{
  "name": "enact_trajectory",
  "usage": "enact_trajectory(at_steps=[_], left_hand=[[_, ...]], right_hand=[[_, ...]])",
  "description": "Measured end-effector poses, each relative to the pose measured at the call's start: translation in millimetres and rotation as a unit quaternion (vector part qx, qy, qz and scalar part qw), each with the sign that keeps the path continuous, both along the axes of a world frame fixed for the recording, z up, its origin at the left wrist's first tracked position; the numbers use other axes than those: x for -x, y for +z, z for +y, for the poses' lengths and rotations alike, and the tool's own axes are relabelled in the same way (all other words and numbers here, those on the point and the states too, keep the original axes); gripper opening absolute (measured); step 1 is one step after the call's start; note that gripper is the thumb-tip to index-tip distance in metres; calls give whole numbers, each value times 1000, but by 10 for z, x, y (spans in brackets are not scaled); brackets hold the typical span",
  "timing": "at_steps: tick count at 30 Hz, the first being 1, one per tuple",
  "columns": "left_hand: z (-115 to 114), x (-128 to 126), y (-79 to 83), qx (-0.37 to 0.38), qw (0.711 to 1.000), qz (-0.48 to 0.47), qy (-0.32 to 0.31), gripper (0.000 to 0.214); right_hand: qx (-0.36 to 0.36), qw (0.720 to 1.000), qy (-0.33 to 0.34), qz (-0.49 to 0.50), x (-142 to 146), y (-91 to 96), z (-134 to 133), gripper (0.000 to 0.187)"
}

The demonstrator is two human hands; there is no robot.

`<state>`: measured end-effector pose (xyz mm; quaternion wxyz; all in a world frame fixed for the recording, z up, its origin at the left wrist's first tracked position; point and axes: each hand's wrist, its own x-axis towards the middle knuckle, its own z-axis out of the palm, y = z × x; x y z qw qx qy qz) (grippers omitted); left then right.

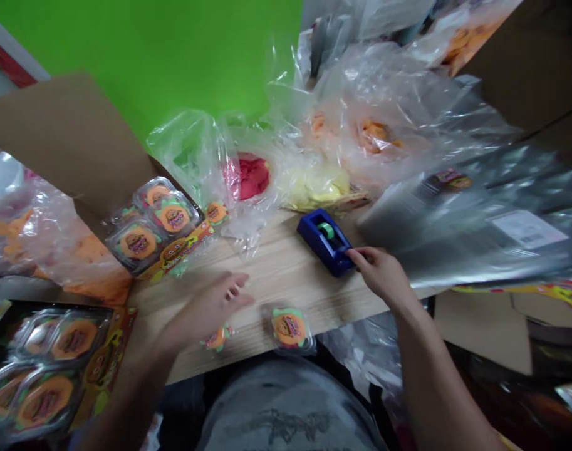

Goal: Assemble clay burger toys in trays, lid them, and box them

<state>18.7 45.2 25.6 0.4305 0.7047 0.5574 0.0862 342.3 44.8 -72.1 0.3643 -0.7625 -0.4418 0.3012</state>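
My right hand [377, 270] pinches the end of the tape at the front edge of a blue tape dispenser [331, 254], which holds a green-cored roll. Over the wooden table, my left hand [220, 300] is open, fingers apart and nothing in them. Partly hidden beneath it lies a small burger-shaped piece [217, 338] in orange and green. A clear plastic box with a burger toy [289, 329] sits at the table's near edge, between my hands. Another burger piece [217, 213] rests by the display box [192, 247], where several packed burgers stand.
A second display box [102, 369] with packed burgers is at the lower left. Clear bags hold red pieces [252, 176], yellow pieces [318, 186] and orange pieces [377, 136] along the back. A stack of silvery plastic packaging [473, 219] covers the right side. An open carton [483, 332] stands below.
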Motion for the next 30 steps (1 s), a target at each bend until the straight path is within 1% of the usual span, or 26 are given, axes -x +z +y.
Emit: enact_trajectory(at_steps=[1, 2, 4, 6, 8, 10, 12, 15, 17, 19, 20, 22, 23, 25, 26, 28, 29, 30], left_hand=[[-140, -117, -139, 43, 999, 1, -32, 44], [-244, -216, -259, 70, 996, 12, -54, 52], [-362, -357, -422, 92, 993, 48, -61, 66], [-411, -436, -482, 106, 989, 95, -45, 71], [-459, -479, -484, 120, 984, 127, -28, 64], [-534, -516, -488, 121, 984, 127, -14, 53], [-625, -569, -530, 124, 988, 96, 10, 43], [-719, -677, -654, 128, 989, 12, 72, 37], [-708, -731, -729, 132, 979, -86, 131, 38], [-630, -734, -745, 139, 957, -177, 182, 40], [-571, -711, -720, 145, 946, -213, 198, 41], [-441, -621, -600, 159, 922, -275, 221, 45], [-381, -562, -510, 163, 910, -304, 232, 48], [-289, -443, -297, 168, 875, -370, 263, 52], [-260, -395, -188, 167, 859, -396, 277, 54], [-228, -337, 6, 161, 839, -426, 298, 56], [-221, -327, 83, 159, 832, -436, 305, 57], [-218, -327, 145, 157, 828, -441, 309, 58]], right_hand=[[9, 1000, 5, 21, -23, -2, 8, 33], [15, 999, 9, 44, -43, 4, 4, 35], [19, 995, 14, 97, -72, 33, -45, 41], [10, 989, 9, 149, -86, 59, -146, 48], [-6, 982, -1, 187, -88, 50, -273, 53], [-16, 979, -14, 201, -76, -10, -383, 53], [-16, 981, -34, 188, -48, -107, -436, 49], [-12, 987, -73, 139, 7, -243, -405, 37], [-10, 990, -91, 110, 33, -286, -354, 28], [-9, 990, -104, 90, 46, -290, -318, 20], [-9, 990, -109, 84, 52, -280, -313, 17], [-8, 990, -110, 85, 80, -233, -337, 17], [-8, 990, -100, 95, 108, -191, -367, 19], [-11, 989, -62, 133, 205, -53, -464, 22], [-15, 987, -39, 154, 275, 48, -528, 25], [-40, 976, 18, 213, 447, 308, -673, 28], [-59, 966, 51, 246, 541, 458, -743, 28], [-96, 944, 99, 300, 637, 611, -805, 26]])
